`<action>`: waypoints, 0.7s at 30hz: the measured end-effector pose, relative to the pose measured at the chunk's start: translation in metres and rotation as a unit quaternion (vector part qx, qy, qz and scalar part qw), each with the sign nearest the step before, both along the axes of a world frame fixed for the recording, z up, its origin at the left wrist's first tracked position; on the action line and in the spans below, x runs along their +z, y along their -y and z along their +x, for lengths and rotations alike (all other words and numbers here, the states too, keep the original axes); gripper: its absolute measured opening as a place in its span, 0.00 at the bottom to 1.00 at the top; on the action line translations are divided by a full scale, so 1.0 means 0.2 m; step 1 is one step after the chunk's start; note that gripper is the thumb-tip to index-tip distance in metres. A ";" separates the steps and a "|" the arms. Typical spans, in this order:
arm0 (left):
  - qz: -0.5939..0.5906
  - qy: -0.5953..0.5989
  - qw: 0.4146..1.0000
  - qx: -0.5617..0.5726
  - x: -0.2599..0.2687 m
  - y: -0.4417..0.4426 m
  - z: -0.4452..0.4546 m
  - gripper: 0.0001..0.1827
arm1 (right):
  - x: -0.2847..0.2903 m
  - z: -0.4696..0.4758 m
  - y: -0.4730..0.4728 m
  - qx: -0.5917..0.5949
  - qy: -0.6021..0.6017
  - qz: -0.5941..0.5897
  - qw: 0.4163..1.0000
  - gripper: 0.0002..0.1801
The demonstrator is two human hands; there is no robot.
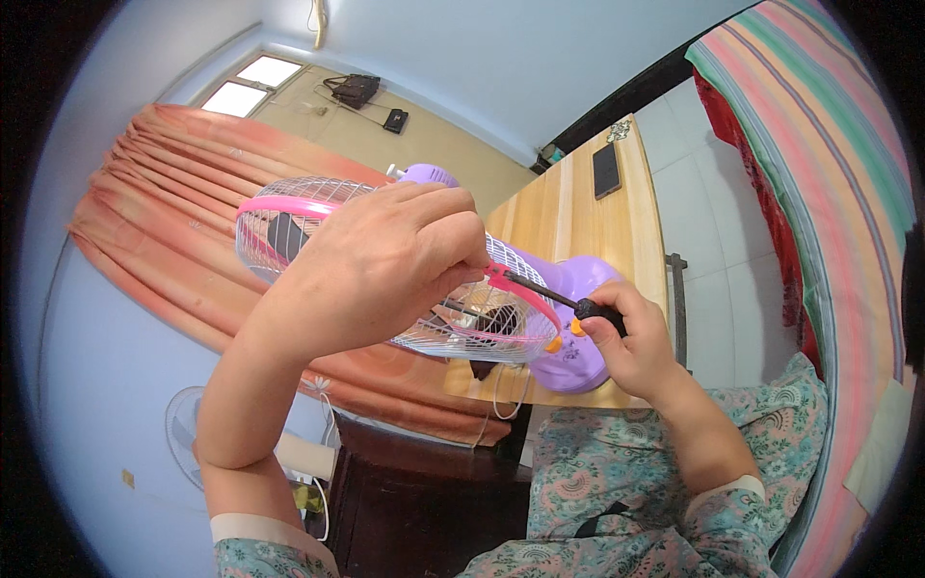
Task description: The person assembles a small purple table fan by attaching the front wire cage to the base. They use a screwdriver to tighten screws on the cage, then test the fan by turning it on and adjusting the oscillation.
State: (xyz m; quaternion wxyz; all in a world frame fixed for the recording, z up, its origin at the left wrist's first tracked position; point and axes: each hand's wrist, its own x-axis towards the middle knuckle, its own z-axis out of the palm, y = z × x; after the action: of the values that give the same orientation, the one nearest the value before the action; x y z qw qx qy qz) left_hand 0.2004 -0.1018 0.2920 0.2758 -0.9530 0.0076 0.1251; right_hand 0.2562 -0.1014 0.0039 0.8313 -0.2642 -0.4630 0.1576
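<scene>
A purple electric fan stands on the wooden table, its wire grille [524, 267] ringed by a pink rim [293, 206]. Its base [571, 372] carries orange knobs [578, 327]. My left hand [405, 253] reaches across the grille and pinches the pink rim near a clasp [498, 274]; the exact spot under its fingertips is hidden. In my right hand [636, 339] is a screwdriver [543, 290], gripped by its black handle. The screwdriver's tip meets the clasp beside my left fingertips. Behind the wires, the dark fan blades [287, 235] are partly visible.
On the wooden table [564, 209] lies a smartphone [607, 171] near the far end. A bed with a striped sheet [802, 108] is at the right. Orange curtains [181, 180] hang at the left, above a second fan [184, 426] and a dark wooden piece of furniture [426, 491]. A white cord [498, 404] hangs over the table edge.
</scene>
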 end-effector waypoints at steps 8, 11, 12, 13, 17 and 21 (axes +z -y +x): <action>0.000 -0.011 1.000 -0.002 0.00 0.00 -0.01 0.09 | -0.01 0.12 0.02 0.619 -0.145 -0.042 0.771 0.08; 0.013 -0.020 1.000 0.007 -0.01 0.01 -0.01 0.08 | 0.03 0.11 0.04 0.441 -0.103 -0.076 0.888 0.10; 0.013 -0.020 1.000 0.007 -0.01 0.01 -0.01 0.07 | 0.03 0.08 0.04 0.371 -0.094 -0.064 0.922 0.11; 0.014 -0.020 1.000 0.007 -0.01 0.01 0.00 0.07 | 0.02 0.06 0.03 0.298 -0.085 -0.052 0.949 0.13; 0.043 -0.033 0.998 -0.029 0.00 -0.01 0.00 0.07 | 0.00 -0.01 0.00 0.094 -0.075 -0.016 0.993 0.12; 0.093 -0.061 0.991 -0.072 0.02 0.01 0.00 0.08 | 0.01 -0.03 -0.02 -0.033 -0.096 0.021 0.995 0.12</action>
State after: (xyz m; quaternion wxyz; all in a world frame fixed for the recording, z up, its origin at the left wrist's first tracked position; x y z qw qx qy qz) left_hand 0.2001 -0.1047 0.2958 0.3701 -0.9110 0.0811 0.1630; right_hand 0.2496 -0.0969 0.0054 0.8820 -0.2453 -0.3755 0.1446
